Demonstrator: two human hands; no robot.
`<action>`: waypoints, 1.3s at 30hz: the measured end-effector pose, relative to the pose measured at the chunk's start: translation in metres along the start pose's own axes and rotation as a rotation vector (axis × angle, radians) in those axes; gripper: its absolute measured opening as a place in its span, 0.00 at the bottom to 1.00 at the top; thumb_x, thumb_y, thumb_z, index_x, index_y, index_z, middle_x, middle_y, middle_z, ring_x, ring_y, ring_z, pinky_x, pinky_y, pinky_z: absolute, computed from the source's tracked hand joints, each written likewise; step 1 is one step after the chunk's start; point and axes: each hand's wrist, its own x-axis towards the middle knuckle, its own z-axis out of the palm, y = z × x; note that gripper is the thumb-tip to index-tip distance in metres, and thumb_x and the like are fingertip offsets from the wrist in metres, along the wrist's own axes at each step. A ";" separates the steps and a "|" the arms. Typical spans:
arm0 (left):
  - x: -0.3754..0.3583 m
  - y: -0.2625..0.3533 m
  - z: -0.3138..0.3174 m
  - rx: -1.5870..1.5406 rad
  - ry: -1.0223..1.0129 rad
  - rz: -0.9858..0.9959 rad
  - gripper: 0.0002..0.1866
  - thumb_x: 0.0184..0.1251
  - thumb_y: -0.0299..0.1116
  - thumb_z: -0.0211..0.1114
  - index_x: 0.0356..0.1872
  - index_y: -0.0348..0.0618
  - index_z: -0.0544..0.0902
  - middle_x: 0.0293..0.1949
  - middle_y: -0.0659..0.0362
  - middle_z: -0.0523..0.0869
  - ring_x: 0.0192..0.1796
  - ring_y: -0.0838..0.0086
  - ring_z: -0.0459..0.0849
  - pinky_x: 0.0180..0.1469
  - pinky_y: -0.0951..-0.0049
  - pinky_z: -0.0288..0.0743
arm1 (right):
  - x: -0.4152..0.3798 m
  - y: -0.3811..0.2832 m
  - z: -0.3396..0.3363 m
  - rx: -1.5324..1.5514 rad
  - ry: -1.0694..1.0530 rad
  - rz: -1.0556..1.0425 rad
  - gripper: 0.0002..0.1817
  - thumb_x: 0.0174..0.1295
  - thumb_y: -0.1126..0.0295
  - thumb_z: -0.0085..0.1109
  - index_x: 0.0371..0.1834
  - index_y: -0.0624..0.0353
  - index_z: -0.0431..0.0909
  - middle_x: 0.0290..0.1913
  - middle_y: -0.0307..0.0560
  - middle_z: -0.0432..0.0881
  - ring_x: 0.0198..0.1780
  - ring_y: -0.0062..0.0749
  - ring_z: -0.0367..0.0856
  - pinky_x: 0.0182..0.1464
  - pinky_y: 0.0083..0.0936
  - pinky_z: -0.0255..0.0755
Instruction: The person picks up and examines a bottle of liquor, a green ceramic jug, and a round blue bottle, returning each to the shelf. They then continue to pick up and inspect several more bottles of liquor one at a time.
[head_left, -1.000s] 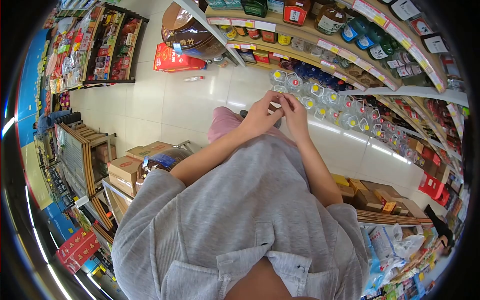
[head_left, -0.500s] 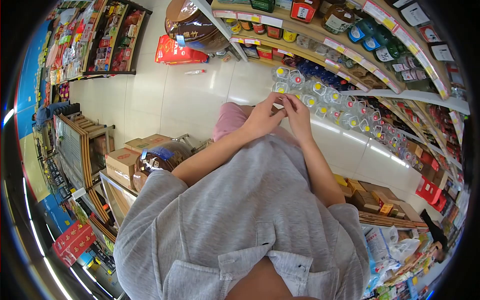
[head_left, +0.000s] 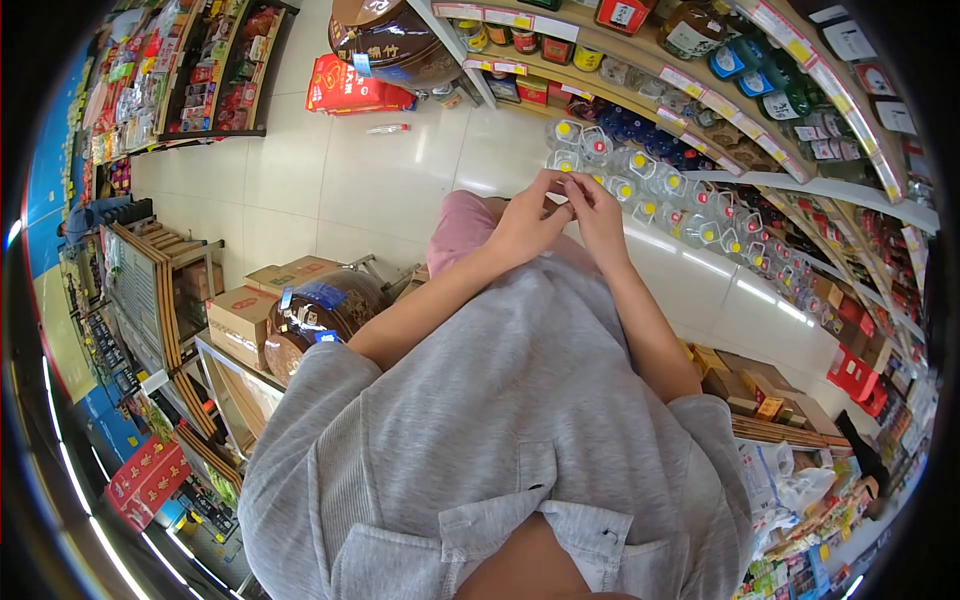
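Observation:
My left hand [head_left: 530, 222] and my right hand [head_left: 599, 220] meet in front of my body. Both have bent fingers, with thumbs and fingertips pressed together in a pinch. Whatever may be between the fingertips is too small or hidden to make out. Below the hands are my grey shirt [head_left: 480, 370] and a patch of pink clothing [head_left: 462, 228]. Large clear bottles with yellow and red caps [head_left: 645, 185] stand on the floor beyond my right hand.
Shelves of bottles and jars [head_left: 630, 65] run along the upper right. A big brown jar [head_left: 395, 45] stands by a red bag [head_left: 350, 88]. At left are cardboard boxes [head_left: 240, 322] and another brown jar [head_left: 325, 310]. A person in blue [head_left: 95, 215] is far left.
The view has shifted slightly, so shelves and jars sit a little differently in the frame. My hands stay together in nearly the same pinched pose.

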 end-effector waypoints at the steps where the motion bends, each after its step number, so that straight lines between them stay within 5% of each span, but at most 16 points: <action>1: 0.000 0.000 -0.001 0.001 0.001 -0.004 0.23 0.77 0.31 0.65 0.69 0.40 0.73 0.58 0.48 0.87 0.48 0.65 0.93 0.50 0.67 0.85 | 0.001 0.001 0.001 -0.009 0.000 -0.007 0.16 0.83 0.64 0.57 0.63 0.63 0.84 0.51 0.41 0.91 0.48 0.21 0.87 0.46 0.21 0.81; 7: 0.002 -0.002 -0.008 -0.008 0.005 -0.003 0.23 0.77 0.31 0.66 0.69 0.41 0.73 0.57 0.48 0.88 0.48 0.65 0.93 0.50 0.67 0.85 | 0.006 0.001 0.009 0.030 0.052 -0.019 0.16 0.79 0.62 0.61 0.59 0.61 0.86 0.41 0.45 0.91 0.38 0.24 0.86 0.43 0.25 0.80; 25: 0.003 -0.015 -0.006 -0.016 -0.027 -0.024 0.23 0.77 0.30 0.66 0.69 0.39 0.74 0.57 0.48 0.89 0.49 0.65 0.93 0.51 0.67 0.86 | 0.005 0.012 0.003 -0.049 0.021 0.037 0.18 0.79 0.61 0.61 0.63 0.59 0.85 0.45 0.47 0.92 0.41 0.30 0.89 0.46 0.28 0.81; 31: 0.005 -0.017 -0.005 0.003 -0.015 -0.021 0.25 0.76 0.31 0.67 0.71 0.40 0.74 0.58 0.51 0.89 0.47 0.68 0.92 0.50 0.67 0.85 | 0.059 -0.014 -0.041 -0.397 0.166 -0.280 0.24 0.77 0.60 0.64 0.72 0.57 0.77 0.59 0.51 0.89 0.47 0.38 0.90 0.52 0.35 0.83; 36: 0.003 -0.039 0.001 -0.079 0.026 0.012 0.26 0.74 0.34 0.68 0.69 0.38 0.76 0.55 0.50 0.90 0.44 0.63 0.93 0.50 0.63 0.86 | 0.111 -0.133 -0.082 -0.655 0.522 -0.692 0.27 0.76 0.61 0.65 0.74 0.56 0.77 0.66 0.57 0.82 0.50 0.36 0.90 0.50 0.32 0.84; 39: -0.001 -0.049 0.003 -0.061 0.003 0.009 0.24 0.76 0.31 0.68 0.69 0.42 0.76 0.56 0.53 0.90 0.44 0.71 0.91 0.47 0.68 0.85 | 0.136 -0.179 -0.095 -0.576 0.562 -0.832 0.26 0.76 0.62 0.65 0.75 0.57 0.76 0.65 0.52 0.83 0.50 0.31 0.90 0.50 0.28 0.83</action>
